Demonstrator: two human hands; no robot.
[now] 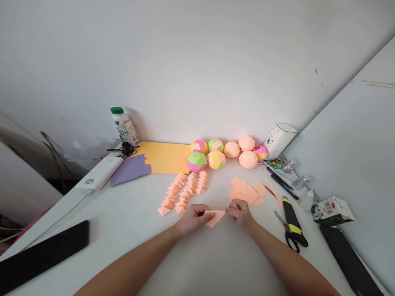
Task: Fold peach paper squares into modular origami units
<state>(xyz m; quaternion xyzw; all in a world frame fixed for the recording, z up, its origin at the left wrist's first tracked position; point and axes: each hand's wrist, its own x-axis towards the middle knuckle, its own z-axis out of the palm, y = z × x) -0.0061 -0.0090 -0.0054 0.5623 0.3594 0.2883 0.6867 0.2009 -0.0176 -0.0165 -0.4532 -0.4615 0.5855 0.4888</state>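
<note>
Between my two hands is a small peach paper triangle [215,219], folded, with its point toward me. My left hand [196,218] pinches its left corner, thumb on the front. At the right corner, the fingers of my right hand [239,212] are closed on the paper's tip. Just beyond my left hand stand rows of folded peach paper pieces [183,193]. Past my right hand lie loose flat peach paper sheets [247,190], overlapping one another. Farther back, several faceted paper balls [217,159] in peach, yellow, green and pink sit near the wall.
Scissors [290,234] and a black-yellow utility knife [294,224] lie at right, near pens [280,181], a small carton [331,211] and a black object [348,259]. At left are orange card [168,158], purple card [131,169], a bottle [125,127], a white power bank [100,174] and a phone [46,257].
</note>
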